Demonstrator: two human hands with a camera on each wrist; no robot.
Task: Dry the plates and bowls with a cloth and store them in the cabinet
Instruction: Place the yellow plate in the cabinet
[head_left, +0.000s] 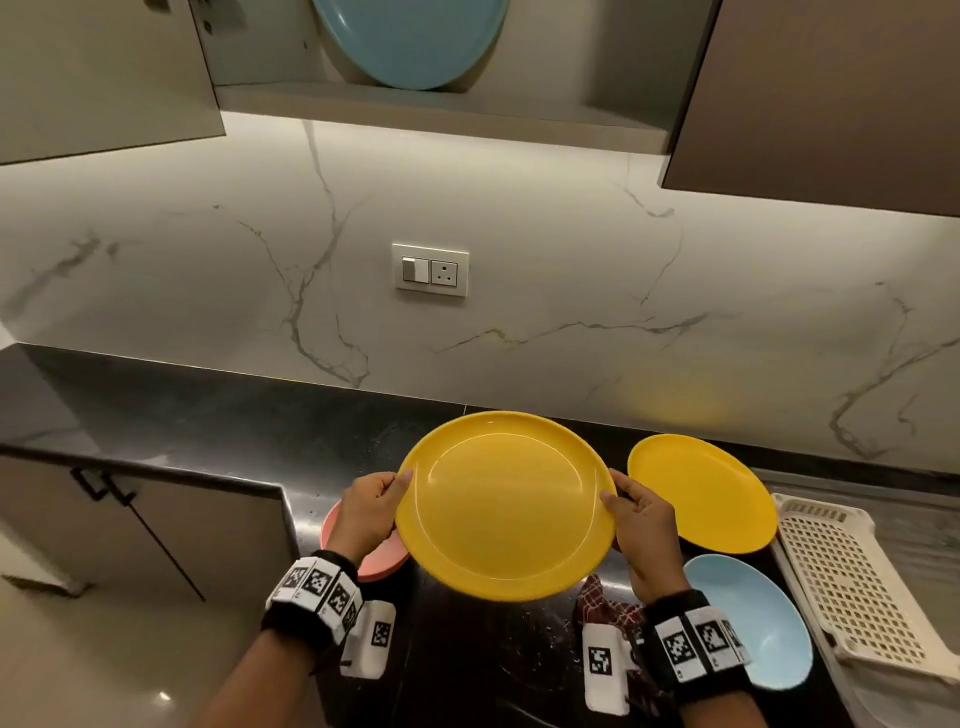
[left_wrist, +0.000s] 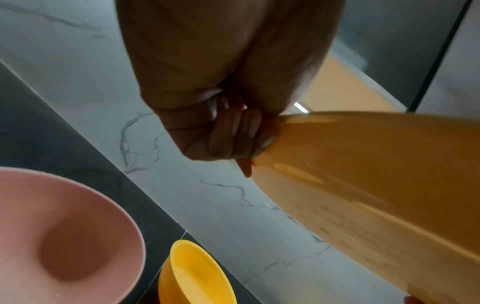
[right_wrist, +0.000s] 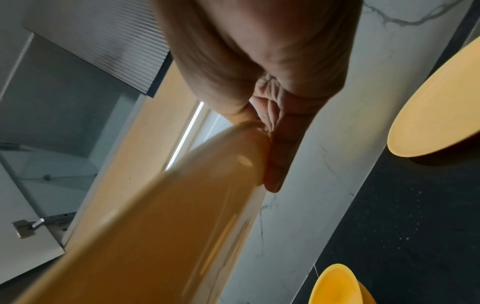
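- The left hand (head_left: 370, 506) reaches forward and pinches the large yellow plate (head_left: 506, 506) at its 9 o'clock rim, thumb on top.
- The right hand (head_left: 641, 525) pinches the 3 o'clock rim likewise.
- The plate is held between both hands above the dark tabletop (head_left: 218, 415), tilted slightly toward the person.

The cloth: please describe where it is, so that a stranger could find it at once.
Look at the black counter, near its front edge. Between the blue bowl and the big yellow plate held in both hands lies the cloth. It is the only soft, red checked thing among smooth dishes.
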